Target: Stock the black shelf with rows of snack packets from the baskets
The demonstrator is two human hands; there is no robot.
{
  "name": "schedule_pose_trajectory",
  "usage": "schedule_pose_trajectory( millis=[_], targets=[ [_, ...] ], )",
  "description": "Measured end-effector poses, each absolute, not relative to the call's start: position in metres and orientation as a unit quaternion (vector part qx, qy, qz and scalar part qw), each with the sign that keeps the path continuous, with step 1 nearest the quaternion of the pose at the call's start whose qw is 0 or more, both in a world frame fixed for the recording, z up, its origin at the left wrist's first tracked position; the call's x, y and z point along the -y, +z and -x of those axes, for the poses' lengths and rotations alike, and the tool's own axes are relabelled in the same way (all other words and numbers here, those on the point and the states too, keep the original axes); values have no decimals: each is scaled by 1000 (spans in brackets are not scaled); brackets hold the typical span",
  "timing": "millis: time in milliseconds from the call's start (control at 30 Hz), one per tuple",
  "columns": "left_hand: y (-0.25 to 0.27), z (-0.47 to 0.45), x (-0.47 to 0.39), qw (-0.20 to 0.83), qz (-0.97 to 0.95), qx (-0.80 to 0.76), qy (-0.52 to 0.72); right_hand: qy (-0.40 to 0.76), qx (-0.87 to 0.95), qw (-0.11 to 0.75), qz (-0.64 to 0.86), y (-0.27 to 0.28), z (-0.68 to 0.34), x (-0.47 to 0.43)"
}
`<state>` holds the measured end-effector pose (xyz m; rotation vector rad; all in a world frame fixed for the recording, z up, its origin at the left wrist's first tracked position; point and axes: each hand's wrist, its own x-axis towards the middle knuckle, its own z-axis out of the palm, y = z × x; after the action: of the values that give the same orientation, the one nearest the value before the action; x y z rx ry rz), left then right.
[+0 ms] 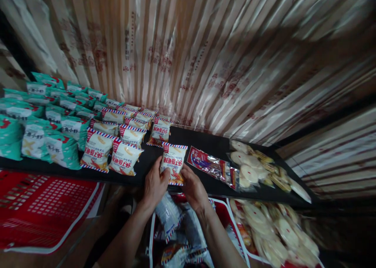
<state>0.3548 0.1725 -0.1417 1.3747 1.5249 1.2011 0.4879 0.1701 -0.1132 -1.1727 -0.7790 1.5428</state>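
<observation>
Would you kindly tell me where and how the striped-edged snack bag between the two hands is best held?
I would suggest its left and right sides, coming from the front with one hand each. The snack bag stands upright, looks puffed and faces the wearer; the left hand and right hand are at those sides.

Snack packet (175,164): white, red lettering, red-blue striped edges. Pouches (63,150): teal, white. Shelf (194,136): black. Basket (70,207): red, white-rimmed.
</observation>
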Motion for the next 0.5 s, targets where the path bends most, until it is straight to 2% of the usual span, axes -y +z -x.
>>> schedule_pose_trajectory(
  millis=[167, 500],
  targets=[
    [-139, -347, -176, 261, -579, -610, 473, 604, 379, 503, 488, -115, -477, -177],
    [-143, -359, -204, 111, -574, -657, 477, 541, 430, 518, 504, -122, -451, -222]
  ],
)
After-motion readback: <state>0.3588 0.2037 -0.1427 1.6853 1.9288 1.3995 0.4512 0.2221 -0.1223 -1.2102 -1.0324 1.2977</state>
